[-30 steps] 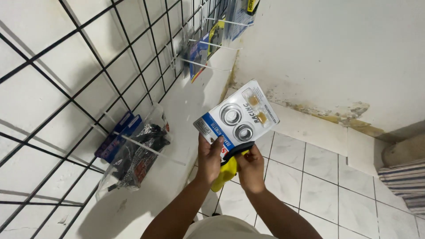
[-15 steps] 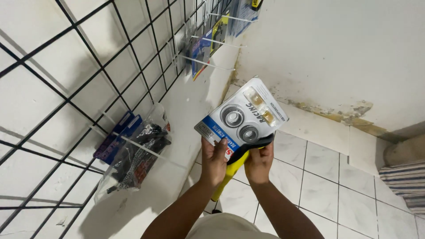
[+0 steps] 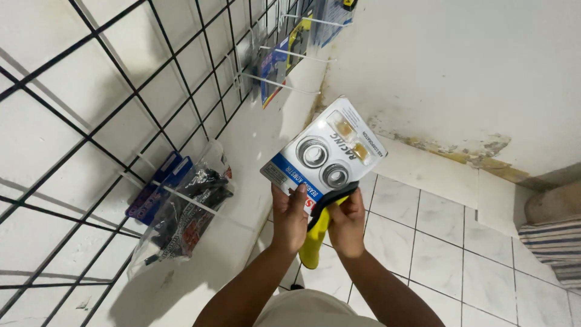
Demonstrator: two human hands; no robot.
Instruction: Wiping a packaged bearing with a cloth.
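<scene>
A flat blister pack [image 3: 324,154] with a white and blue card and two round metal bearings under clear plastic is held up in front of me. My left hand [image 3: 289,219] grips its lower left corner. My right hand [image 3: 347,223] pinches its lower edge and also holds a tool with a yellow handle and black head [image 3: 315,239], which hangs down between the two hands. Both forearms rise from the bottom of the view.
A black wire grid panel [image 3: 115,115] covers the white wall on the left. White pegs hold a clear bag of black parts [image 3: 181,209], blue packets [image 3: 158,184] and more packs [image 3: 284,51] farther along. White floor tiles [image 3: 448,242] lie below; striped fabric [image 3: 554,242] sits at right.
The blister pack has tilted slightly and risen a little with both hands. The yellow-handled tool now hangs lower between the hands. The view has shifted slightly.
</scene>
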